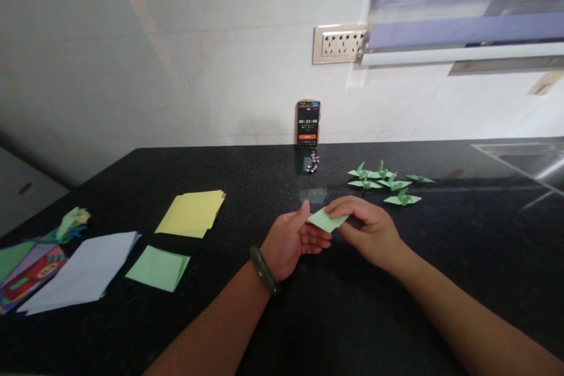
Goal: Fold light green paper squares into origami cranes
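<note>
A folded piece of light green paper (328,221) is pinched by its right part between the thumb and fingers of my right hand (368,226). My left hand (293,238) is turned palm up, its thumb raised and its fingers stretched under the paper's left part. The paper's left corner lies close to that thumb; whether it touches the palm I cannot tell. Several folded green paper cranes (402,198) stand on the dark countertop (335,317) beyond my right hand. To the left of my left hand lie green paper sheets (157,267) and a stack of yellow paper (191,213).
White paper (86,270) lies at the left, beside a colourful packet (33,276) and a small bundle of folded paper (70,223). A phone (308,123) showing a timer leans on the wall, a beaded strap (313,162) below it. A sink edge (506,167) is at the right.
</note>
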{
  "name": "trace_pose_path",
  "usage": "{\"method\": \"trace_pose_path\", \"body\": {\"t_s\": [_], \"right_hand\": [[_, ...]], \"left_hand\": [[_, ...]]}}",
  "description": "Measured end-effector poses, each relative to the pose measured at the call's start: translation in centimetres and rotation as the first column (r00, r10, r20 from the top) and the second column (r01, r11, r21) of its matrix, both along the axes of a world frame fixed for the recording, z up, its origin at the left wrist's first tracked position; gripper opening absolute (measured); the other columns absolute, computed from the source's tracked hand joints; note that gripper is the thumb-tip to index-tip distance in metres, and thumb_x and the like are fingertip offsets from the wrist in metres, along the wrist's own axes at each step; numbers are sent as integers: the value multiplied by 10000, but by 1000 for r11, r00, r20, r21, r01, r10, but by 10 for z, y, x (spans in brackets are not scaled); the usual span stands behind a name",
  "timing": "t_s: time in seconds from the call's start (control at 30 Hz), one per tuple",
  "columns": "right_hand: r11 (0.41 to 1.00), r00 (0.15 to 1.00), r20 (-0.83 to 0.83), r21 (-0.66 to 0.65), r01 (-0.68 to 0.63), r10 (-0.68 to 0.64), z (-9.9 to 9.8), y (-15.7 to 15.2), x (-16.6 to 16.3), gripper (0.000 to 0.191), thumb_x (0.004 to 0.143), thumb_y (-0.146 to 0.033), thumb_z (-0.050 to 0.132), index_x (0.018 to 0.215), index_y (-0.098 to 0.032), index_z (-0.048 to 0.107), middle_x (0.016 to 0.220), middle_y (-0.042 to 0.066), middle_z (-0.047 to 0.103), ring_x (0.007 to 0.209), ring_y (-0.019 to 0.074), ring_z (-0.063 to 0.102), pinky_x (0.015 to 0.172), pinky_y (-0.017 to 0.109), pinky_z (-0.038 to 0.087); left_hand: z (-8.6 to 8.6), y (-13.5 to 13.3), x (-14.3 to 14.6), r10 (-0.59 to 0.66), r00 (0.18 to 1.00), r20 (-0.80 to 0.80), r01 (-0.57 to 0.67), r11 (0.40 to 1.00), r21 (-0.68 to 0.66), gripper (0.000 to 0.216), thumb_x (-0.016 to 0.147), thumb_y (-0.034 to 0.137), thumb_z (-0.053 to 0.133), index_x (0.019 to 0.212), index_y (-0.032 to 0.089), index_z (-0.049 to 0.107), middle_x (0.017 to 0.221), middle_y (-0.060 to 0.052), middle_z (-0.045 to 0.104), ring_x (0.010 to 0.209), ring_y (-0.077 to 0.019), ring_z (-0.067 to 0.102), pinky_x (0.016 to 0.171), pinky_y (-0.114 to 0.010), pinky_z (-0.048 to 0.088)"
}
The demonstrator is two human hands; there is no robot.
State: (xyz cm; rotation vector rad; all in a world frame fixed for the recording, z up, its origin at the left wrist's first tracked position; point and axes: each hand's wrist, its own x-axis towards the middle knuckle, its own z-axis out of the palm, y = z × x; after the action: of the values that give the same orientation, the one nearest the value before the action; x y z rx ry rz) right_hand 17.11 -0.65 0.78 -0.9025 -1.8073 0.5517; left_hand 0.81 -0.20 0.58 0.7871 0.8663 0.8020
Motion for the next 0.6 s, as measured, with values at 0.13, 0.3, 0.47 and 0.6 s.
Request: {"method": "trace_pose_path", "body": {"t_s": [0.13, 0.3, 0.47, 0.6], "right_hand": [[997, 991, 117, 35, -67, 63, -1, 0, 0, 125, 775, -116, 519, 789, -209, 601, 904, 58, 649, 834, 161, 608, 748, 315, 478], [975, 968, 234, 221, 37, -89, -2, -1, 2, 175, 748, -116, 542, 860, -220, 628, 1025, 81, 526, 970, 200, 522, 784, 359, 464], [950, 914, 383, 311, 9, -134, -3, -1, 5, 241, 750, -91, 538, 912, -234, 645, 1032, 77, 469, 908, 188, 489, 695, 316, 467], [935, 874, 454, 356, -2, -171, -3, 0, 8, 233, 777, -96, 524, 901, -242, 657, 1012, 74, 479, 856, 176, 481, 679, 315, 458]], "left_hand": [[0, 0, -2, 0, 997, 79, 1, 1000, -14, 238, 714, 321, 630, 784, 95, 602, 653, -57, 647, 531, -100, 597, 496, -185, 440], [-2, 1, -1, 128, 990, 54, -128, 992, 11, 155, 692, 233, 652, 770, 105, 608, 651, -36, 640, 533, -81, 580, 526, -183, 445], [-2, 1, -1, 176, 983, 57, -179, 983, 51, 148, 719, 220, 625, 827, 121, 607, 724, -37, 649, 579, -79, 588, 564, -187, 449], [-2, 1, -1, 146, 988, 54, -148, 988, 44, 148, 727, 214, 616, 833, 112, 604, 746, -43, 646, 610, -80, 587, 597, -198, 449]]}}
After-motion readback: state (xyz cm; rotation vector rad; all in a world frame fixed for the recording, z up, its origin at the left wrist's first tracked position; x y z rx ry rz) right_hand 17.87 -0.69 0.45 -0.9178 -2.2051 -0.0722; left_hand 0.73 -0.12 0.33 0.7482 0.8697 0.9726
